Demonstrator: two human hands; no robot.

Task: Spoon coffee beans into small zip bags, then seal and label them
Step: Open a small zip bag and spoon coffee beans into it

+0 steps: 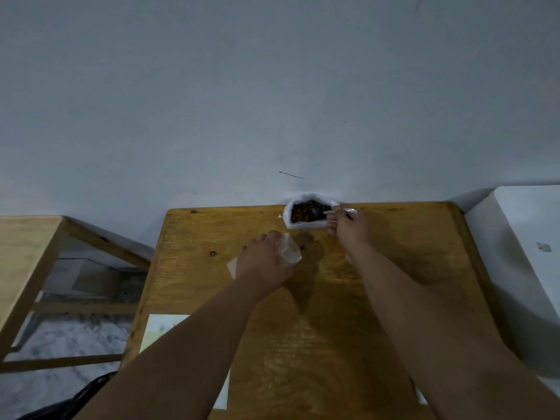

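Note:
An open white bag of dark coffee beans (306, 211) stands at the far edge of the wooden table (378, 298), against the wall. My right hand (351, 230) is closed on a spoon (325, 212) whose dark bowl dips into the beans from the right. My left hand (263, 260) grips a small clear zip bag (289, 251), held just off the table in front of the bean bag, its mouth turned towards the beans. Part of that zip bag is hidden behind my hand.
A white sheet (163, 331) lies on the table's near left, partly under my left forearm. A second wooden table (27, 247) stands to the left across a gap. A white appliance (527, 253) sits close on the right. The wall rises directly behind the table.

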